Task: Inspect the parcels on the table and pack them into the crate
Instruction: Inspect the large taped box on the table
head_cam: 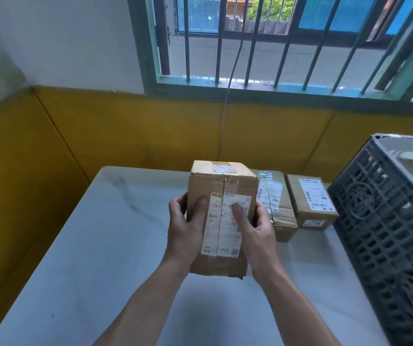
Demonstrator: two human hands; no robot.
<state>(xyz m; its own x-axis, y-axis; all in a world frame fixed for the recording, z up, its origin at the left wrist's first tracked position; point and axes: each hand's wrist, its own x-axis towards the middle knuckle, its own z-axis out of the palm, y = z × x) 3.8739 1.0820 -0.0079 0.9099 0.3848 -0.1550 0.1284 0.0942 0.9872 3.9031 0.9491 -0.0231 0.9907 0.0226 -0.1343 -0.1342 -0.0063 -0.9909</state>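
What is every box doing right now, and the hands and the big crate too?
big parcel: taped shut, held in both hands, label facing the camera.
left hand: grips the big parcel's left side.
right hand: grips its right side, thumb on the label.
middle parcel: taped shut, lying on the table.
small parcel: shut, lying beside the crate.
crate: upright, inside mostly hidden.
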